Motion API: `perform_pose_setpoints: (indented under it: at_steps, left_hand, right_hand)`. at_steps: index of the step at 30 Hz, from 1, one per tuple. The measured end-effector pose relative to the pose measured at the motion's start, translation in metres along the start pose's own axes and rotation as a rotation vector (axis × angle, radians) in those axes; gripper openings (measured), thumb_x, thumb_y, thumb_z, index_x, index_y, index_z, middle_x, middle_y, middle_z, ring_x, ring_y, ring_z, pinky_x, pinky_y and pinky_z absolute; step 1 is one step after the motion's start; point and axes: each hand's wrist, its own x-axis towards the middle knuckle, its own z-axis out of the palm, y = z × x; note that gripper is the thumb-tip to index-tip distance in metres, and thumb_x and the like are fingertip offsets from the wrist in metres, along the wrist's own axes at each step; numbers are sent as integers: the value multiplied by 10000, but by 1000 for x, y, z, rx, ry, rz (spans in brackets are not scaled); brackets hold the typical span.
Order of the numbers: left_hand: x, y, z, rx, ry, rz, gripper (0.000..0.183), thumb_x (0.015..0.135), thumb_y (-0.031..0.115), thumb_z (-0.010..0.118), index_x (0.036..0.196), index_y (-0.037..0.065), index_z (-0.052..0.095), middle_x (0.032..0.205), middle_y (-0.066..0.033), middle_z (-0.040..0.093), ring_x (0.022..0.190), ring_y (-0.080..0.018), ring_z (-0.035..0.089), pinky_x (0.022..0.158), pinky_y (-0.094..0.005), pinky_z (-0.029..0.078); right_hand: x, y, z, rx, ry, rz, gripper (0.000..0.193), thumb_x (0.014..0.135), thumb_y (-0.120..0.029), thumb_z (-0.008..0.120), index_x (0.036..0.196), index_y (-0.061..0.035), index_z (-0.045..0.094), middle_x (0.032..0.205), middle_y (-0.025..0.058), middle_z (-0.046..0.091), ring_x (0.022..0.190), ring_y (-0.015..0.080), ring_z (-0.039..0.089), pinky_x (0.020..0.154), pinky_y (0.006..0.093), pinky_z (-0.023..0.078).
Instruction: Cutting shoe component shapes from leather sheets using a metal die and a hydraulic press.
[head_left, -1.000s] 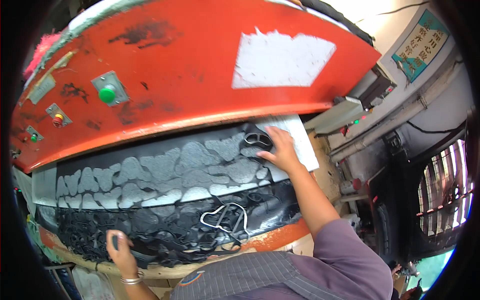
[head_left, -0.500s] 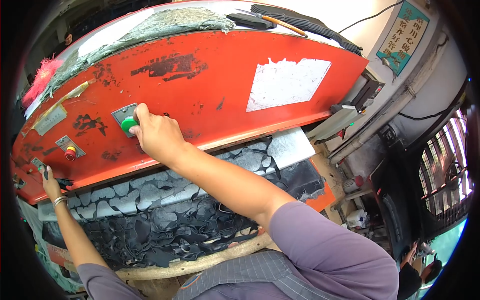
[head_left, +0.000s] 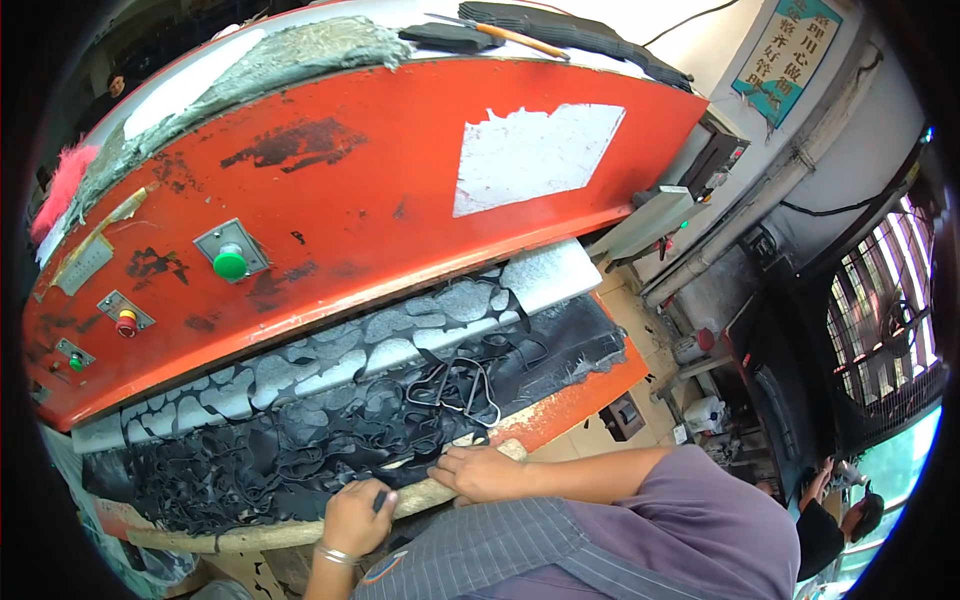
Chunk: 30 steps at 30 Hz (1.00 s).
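My left hand (head_left: 358,518), a bracelet on its wrist, is at the near rim (head_left: 250,541) of the work table with its fingers curled. Between its thumb and fingers shows a small black piece (head_left: 380,498), too small to name. Farther right, my right hand (head_left: 482,473) rests on the same pale rim, fingers bent toward the black scraps; what lies under the fingertips is hidden. Just beyond it, bent metal-strip cutting dies (head_left: 452,388) lie on tangled black leather-like scraps (head_left: 270,465). Behind them, black sheet remnants with rounded cut-outs cover a white board (head_left: 560,288).
A red machine beam (head_left: 380,200) spans the far side above the board. It carries a large green button (head_left: 229,263), a red button (head_left: 126,323) and a small green button (head_left: 76,362). Cloth (head_left: 290,65) and a wood-handled tool (head_left: 525,42) lie on top. Another person (head_left: 822,530) is at far right.
My right hand has left the large green button and my left hand the small green one; both have come back to the near rim. The view has shifted, and the metal dies now show.
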Motion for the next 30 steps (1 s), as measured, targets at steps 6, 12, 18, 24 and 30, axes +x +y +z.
perform_pose_setpoints:
  at_steps: [6,12,18,24,30]
  left_hand:
    - [5,17,25,125,178,-165,217,833,234,634,782,24,609,720,-198,607,729,-402,600,656,-464,462]
    - [9,27,12,107,120,-235,216,827,239,638,757,35,623,722,-169,629,715,-399,600,642,-464,465]
    - [39,19,-29,-261,-139,-493,273,854,262,644,777,1,643,674,-127,673,593,-268,653,591,-361,504]
    - [194,63,-67,-76,64,-93,279,884,255,592,777,-2,589,684,-181,600,648,-326,602,623,-376,458]
    - [353,55,-10,142,174,116,352,915,306,549,996,-29,616,1139,-245,613,1084,-393,572,925,-420,458]
  right_hand:
    - [-4,-5,-6,-26,193,127,330,599,-147,729,869,-2,607,874,114,592,914,269,580,746,364,516]
    - [-15,24,-43,8,135,22,253,711,-205,655,863,-4,630,810,139,652,829,297,646,695,400,535]
    - [7,182,-150,-103,650,436,473,802,-307,693,1181,-42,594,1115,152,627,1045,349,560,878,435,482]
    - [9,271,-151,-219,608,467,502,757,-194,736,1195,-33,552,1149,140,569,1090,341,507,920,416,452]
    - [-62,262,-158,88,724,719,439,757,-168,727,1137,-1,589,1043,172,604,934,339,589,844,403,485]
